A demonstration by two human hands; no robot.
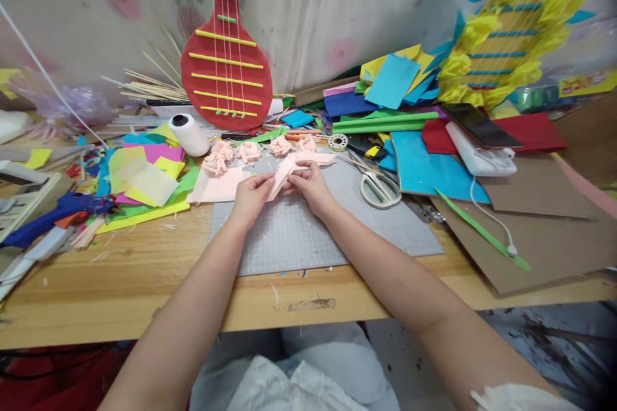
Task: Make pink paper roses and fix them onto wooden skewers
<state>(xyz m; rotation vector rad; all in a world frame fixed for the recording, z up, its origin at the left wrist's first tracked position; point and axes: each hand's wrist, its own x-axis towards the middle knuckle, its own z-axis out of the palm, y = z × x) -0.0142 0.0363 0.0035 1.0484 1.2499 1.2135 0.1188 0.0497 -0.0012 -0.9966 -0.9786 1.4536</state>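
Note:
A strip of pale pink crepe paper (282, 178) is held between my two hands above the grey cutting mat (308, 237). My left hand (253, 196) is closed on its near end, thumb and fingers pinching it. On the other side, my right hand (312, 187) pinches the strip, and its far part trails to the right past the fingers. Several pink paper roses (249, 152) sit just behind the hands. A flat pink paper sheet (216, 186) lies to the left, partly under the roses.
White-handled scissors (380, 189) rest on the mat's right side. A thread spool (189, 135) stands behind left, near coloured paper scraps (144, 176). The blue glue gun (62, 212) lies far left. A red paper lute (226, 70) leans behind; cardboard (540, 244) covers the right side.

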